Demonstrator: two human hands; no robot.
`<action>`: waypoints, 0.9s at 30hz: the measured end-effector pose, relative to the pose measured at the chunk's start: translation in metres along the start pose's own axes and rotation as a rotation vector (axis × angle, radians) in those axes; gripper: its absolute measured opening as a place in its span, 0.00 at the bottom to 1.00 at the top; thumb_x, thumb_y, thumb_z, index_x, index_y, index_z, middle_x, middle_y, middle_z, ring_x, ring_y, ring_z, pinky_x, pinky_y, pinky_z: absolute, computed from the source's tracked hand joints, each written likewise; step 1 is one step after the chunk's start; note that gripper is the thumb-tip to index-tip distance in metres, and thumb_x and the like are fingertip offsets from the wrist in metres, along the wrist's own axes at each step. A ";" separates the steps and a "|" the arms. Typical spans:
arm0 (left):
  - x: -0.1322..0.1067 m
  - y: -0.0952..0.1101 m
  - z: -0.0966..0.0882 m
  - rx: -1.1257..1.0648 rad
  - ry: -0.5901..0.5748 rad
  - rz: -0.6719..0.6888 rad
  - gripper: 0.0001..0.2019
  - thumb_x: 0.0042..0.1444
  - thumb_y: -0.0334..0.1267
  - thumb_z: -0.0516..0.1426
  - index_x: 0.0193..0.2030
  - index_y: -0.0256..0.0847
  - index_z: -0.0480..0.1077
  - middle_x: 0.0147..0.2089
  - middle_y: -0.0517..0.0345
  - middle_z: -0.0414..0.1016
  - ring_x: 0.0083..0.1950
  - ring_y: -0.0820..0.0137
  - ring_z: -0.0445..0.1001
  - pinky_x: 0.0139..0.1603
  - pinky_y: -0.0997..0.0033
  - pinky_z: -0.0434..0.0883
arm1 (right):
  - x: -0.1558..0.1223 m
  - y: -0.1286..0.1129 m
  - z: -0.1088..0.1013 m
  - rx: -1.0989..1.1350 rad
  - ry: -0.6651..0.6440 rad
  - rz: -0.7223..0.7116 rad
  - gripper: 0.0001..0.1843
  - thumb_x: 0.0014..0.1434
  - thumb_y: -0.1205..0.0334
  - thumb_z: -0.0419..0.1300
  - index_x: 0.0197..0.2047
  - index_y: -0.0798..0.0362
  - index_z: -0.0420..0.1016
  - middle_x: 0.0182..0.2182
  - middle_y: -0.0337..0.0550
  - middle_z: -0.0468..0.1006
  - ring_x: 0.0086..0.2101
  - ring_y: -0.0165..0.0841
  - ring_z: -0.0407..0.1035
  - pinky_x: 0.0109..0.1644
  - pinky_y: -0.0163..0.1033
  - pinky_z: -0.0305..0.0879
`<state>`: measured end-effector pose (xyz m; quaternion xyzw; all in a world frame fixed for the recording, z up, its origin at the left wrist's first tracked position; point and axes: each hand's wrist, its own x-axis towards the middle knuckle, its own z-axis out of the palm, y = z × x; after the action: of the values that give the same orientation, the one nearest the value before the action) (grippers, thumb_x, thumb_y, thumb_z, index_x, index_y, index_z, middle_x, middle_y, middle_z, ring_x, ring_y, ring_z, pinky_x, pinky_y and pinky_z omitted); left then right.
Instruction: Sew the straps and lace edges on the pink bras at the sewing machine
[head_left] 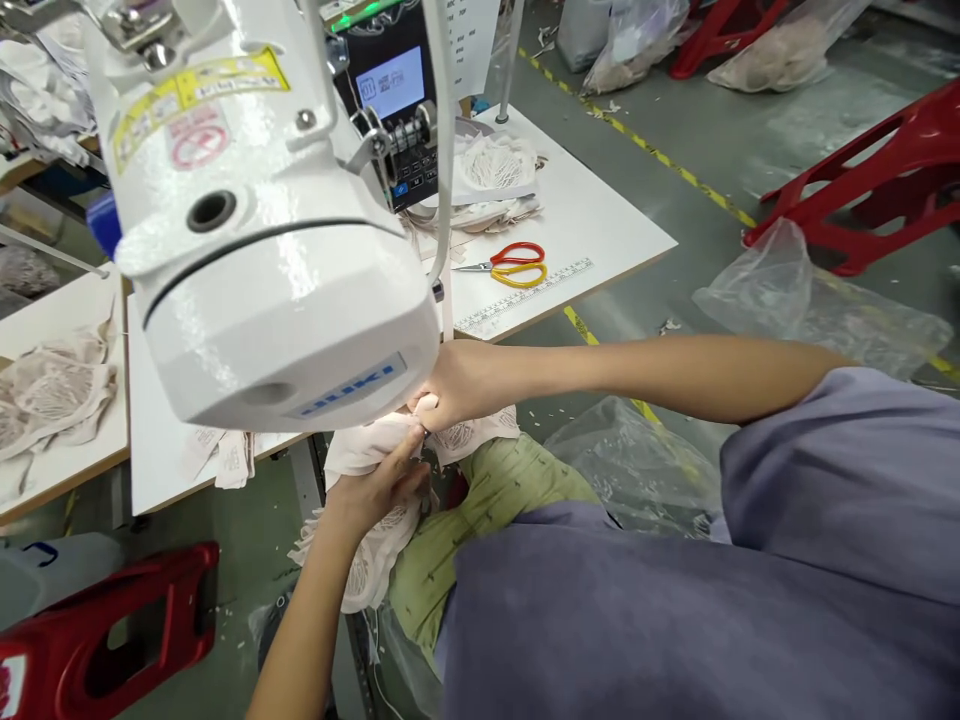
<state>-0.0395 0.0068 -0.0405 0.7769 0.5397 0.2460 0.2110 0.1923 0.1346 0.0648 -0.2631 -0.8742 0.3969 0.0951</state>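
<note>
Left hand (381, 486) lays its fingers on the pale lace cloth (358, 450); whether it grips, I cannot tell. Right hand (459, 380) pinches this cloth, close by the sewing machine (300, 310). The step seems guiding cloth for stitching; next move calls for steady fingers. Farther, red-and-yellow scissors (519, 266) lie on the white table (615, 230).

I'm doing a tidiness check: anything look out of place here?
Pale scraps litter the floor, and a crumpled clear bag lies partly over the yellow tape, like dropped waste. The held fabric shows nothing odd, though the machine partly hides it.
</note>
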 end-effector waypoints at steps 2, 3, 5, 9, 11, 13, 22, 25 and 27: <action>0.001 0.005 -0.002 0.026 0.017 0.027 0.25 0.52 0.39 0.69 0.58 0.51 0.76 0.53 0.52 0.80 0.50 0.55 0.81 0.60 0.62 0.72 | -0.003 0.003 0.002 -0.014 -0.034 0.017 0.03 0.55 0.67 0.62 0.31 0.56 0.78 0.23 0.40 0.74 0.26 0.30 0.62 0.32 0.38 0.53; 0.001 0.010 -0.002 0.047 0.037 0.041 0.26 0.53 0.39 0.68 0.60 0.51 0.74 0.53 0.51 0.80 0.50 0.55 0.81 0.59 0.62 0.73 | -0.005 0.007 0.004 -0.003 -0.018 -0.001 0.04 0.57 0.66 0.62 0.34 0.55 0.79 0.27 0.41 0.76 0.28 0.31 0.65 0.34 0.38 0.56; 0.002 0.022 -0.001 0.121 0.088 0.081 0.30 0.54 0.38 0.67 0.65 0.50 0.70 0.54 0.50 0.79 0.50 0.54 0.80 0.56 0.62 0.74 | -0.012 0.016 0.012 0.017 0.108 -0.095 0.08 0.61 0.62 0.62 0.42 0.52 0.80 0.39 0.45 0.78 0.39 0.36 0.69 0.43 0.39 0.61; 0.006 0.046 0.002 0.257 0.176 0.134 0.32 0.58 0.37 0.64 0.69 0.46 0.63 0.56 0.47 0.78 0.49 0.56 0.81 0.50 0.64 0.77 | -0.025 0.035 0.033 -0.026 0.405 -0.251 0.08 0.66 0.58 0.60 0.44 0.49 0.80 0.51 0.48 0.71 0.53 0.41 0.62 0.57 0.48 0.57; 0.008 0.055 0.004 0.252 0.192 0.144 0.32 0.59 0.36 0.63 0.70 0.44 0.60 0.57 0.46 0.77 0.49 0.58 0.81 0.49 0.64 0.78 | -0.026 0.038 0.038 -0.003 0.433 -0.250 0.07 0.65 0.62 0.59 0.39 0.49 0.80 0.47 0.46 0.71 0.50 0.39 0.63 0.57 0.47 0.58; 0.010 0.061 0.006 0.226 0.200 0.140 0.33 0.60 0.35 0.62 0.71 0.42 0.58 0.59 0.45 0.76 0.53 0.58 0.79 0.51 0.63 0.78 | -0.025 0.037 0.039 0.029 0.419 -0.231 0.06 0.63 0.66 0.61 0.37 0.50 0.80 0.44 0.45 0.72 0.47 0.38 0.65 0.56 0.46 0.58; 0.011 0.068 0.012 0.269 0.259 0.111 0.29 0.61 0.34 0.61 0.68 0.37 0.61 0.59 0.41 0.76 0.56 0.57 0.78 0.54 0.61 0.77 | -0.022 0.033 0.028 0.085 0.361 -0.209 0.03 0.61 0.66 0.66 0.37 0.51 0.82 0.42 0.44 0.74 0.46 0.37 0.67 0.55 0.44 0.61; 0.010 0.071 0.009 0.279 0.237 0.065 0.27 0.61 0.35 0.60 0.67 0.39 0.63 0.59 0.41 0.75 0.58 0.54 0.77 0.53 0.58 0.78 | -0.026 0.040 0.040 0.027 0.490 -0.288 0.06 0.66 0.63 0.62 0.41 0.50 0.81 0.44 0.46 0.75 0.47 0.37 0.67 0.56 0.45 0.62; 0.008 0.074 0.007 0.269 0.216 0.030 0.27 0.61 0.35 0.60 0.67 0.40 0.63 0.61 0.42 0.74 0.58 0.54 0.76 0.52 0.58 0.78 | -0.029 0.045 0.049 -0.072 0.577 -0.400 0.09 0.68 0.65 0.57 0.45 0.50 0.80 0.45 0.46 0.76 0.49 0.36 0.68 0.57 0.46 0.63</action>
<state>0.0212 -0.0101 -0.0012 0.7753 0.5755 0.2567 0.0421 0.2158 0.1121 -0.0007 -0.1911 -0.8589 0.2488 0.4047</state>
